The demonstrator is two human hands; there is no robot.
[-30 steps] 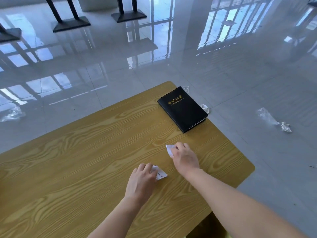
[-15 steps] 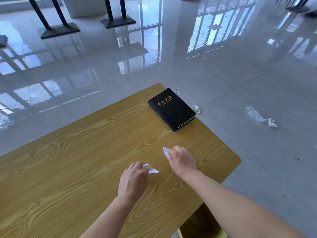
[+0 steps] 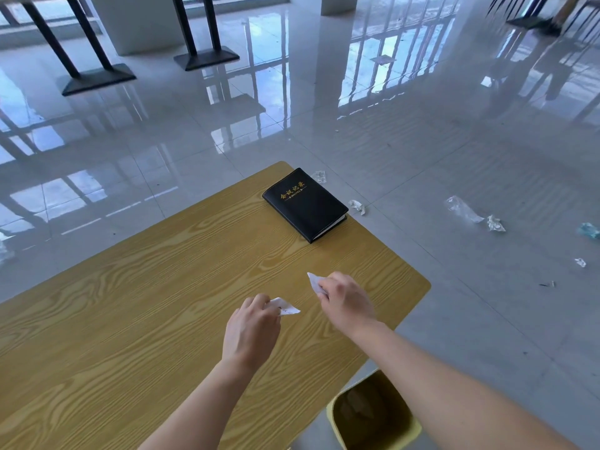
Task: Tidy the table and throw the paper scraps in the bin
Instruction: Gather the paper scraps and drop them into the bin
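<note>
- Head view: left hand pinches scrap over bench.
- Beside it, right hand pinches second scrap.
- Notebook lies near the far bench corner; bin stands below.

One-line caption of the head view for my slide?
Tidying up: left hand pinches the left scrap, right hand the right scrap, over the table; yellow bin at its near corner.

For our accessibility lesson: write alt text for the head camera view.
The left hand pinches one paper scrap and the right hand a second scrap over a wooden table; a black notebook lies at the far corner. A yellow bin stands on the floor nearby.
</note>
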